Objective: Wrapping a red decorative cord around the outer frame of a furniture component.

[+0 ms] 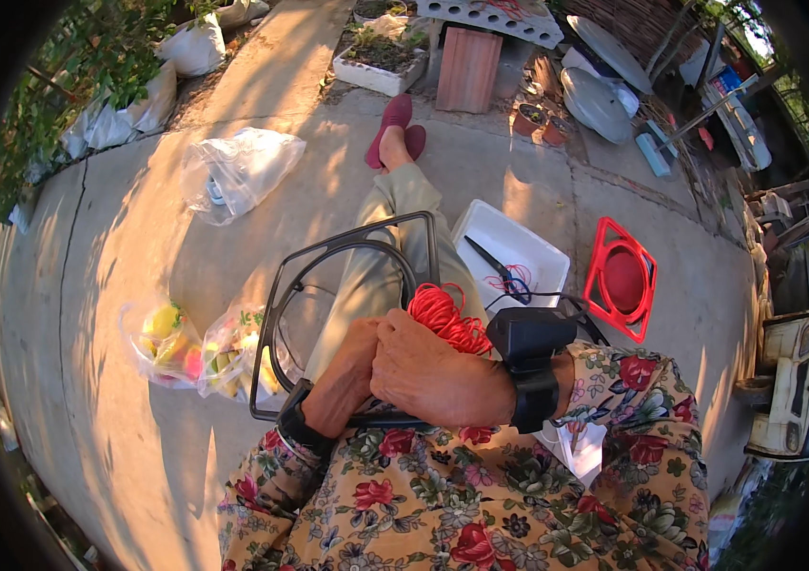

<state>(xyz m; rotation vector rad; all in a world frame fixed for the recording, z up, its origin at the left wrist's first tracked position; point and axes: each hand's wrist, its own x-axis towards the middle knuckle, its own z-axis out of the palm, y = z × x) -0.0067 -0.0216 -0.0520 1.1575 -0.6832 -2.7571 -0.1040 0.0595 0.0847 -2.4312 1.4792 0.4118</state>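
Note:
A black square plastic frame [278, 285] with a round ring inside it rests across my lap. My left hand [343, 366] and my right hand [428, 376] meet over its near right part, fingers curled and pressed together. Whatever is between the fingertips is hidden by the hands. Just beyond my right hand, a bundle of red cord [446, 320] lies on my lap against the frame. To the right on the ground, a white tray [542, 252] holds blue-handled scissors [517, 285], a long dark blade-like piece and some loose red cord.
Right of the tray is a red square frame [645, 257] with a round red middle. Bags of fruit-like items [168, 344] and a clear plastic bag [243, 171] lie left. Planters [381, 68], a brick-red slab [468, 68] and a toy-like white vehicle [790, 381] stand farther out.

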